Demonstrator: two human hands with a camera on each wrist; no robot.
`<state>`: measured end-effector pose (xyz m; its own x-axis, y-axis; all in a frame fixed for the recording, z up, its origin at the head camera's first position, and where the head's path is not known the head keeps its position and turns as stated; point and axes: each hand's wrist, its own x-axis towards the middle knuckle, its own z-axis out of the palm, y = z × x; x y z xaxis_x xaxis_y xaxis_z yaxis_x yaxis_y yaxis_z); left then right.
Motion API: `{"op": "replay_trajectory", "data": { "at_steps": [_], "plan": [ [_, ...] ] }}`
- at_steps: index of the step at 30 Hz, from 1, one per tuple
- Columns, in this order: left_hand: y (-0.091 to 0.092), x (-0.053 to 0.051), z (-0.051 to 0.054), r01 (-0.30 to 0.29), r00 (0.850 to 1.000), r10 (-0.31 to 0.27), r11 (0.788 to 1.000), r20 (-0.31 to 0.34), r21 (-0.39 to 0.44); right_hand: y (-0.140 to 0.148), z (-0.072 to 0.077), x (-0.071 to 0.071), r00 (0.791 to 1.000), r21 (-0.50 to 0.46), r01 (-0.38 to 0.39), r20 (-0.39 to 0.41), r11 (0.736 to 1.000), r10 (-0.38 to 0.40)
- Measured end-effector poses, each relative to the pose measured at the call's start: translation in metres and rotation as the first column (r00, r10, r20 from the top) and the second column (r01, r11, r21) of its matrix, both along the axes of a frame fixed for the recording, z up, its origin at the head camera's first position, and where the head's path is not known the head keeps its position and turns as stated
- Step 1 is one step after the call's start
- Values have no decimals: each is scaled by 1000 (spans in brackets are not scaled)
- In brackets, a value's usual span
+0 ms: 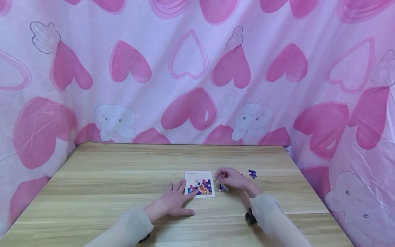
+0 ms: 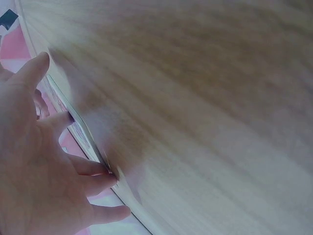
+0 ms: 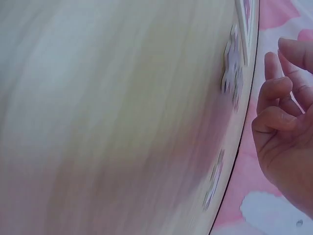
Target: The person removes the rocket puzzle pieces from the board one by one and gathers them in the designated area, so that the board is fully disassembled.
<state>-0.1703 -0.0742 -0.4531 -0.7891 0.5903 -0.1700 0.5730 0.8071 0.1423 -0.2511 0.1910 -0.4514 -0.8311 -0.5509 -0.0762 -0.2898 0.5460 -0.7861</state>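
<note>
A square puzzle tray (image 1: 213, 194) with a white rim lies on the table, partly filled with colourful pieces. My left hand (image 1: 176, 201) rests at its left side with spread fingers, one finger reaching onto the picture. In the left wrist view, the left hand (image 2: 54, 161) shows its fingers at the tray's edge. My right hand (image 1: 232, 178) hovers just right of the tray, above loose puzzle pieces (image 1: 224, 188) that it partly covers. Loosely curled fingers of the right hand (image 3: 288, 117) show in the right wrist view, with nothing visible between them.
One dark purple puzzle piece (image 1: 252, 174) lies farther right, and another small one is mostly hidden behind the right hand. The wooden table (image 1: 123, 164) ends at a pink heart-patterned cloth (image 1: 188, 106) at the back and sides.
</note>
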Motion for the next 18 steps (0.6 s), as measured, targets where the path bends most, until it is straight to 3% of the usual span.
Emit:
{"op": "replay_trajectory", "data": {
  "at_steps": [11,18],
  "plan": [
    [0,0,0,4,1000,-4,1000,2,1,-41,-6,-7,998,56,-35,-41,998,37],
    [-1,-1,-1,11,1000,-11,1000,-5,-1,-52,-8,-9,997,125,-57,-46,990,64]
  ]
}}
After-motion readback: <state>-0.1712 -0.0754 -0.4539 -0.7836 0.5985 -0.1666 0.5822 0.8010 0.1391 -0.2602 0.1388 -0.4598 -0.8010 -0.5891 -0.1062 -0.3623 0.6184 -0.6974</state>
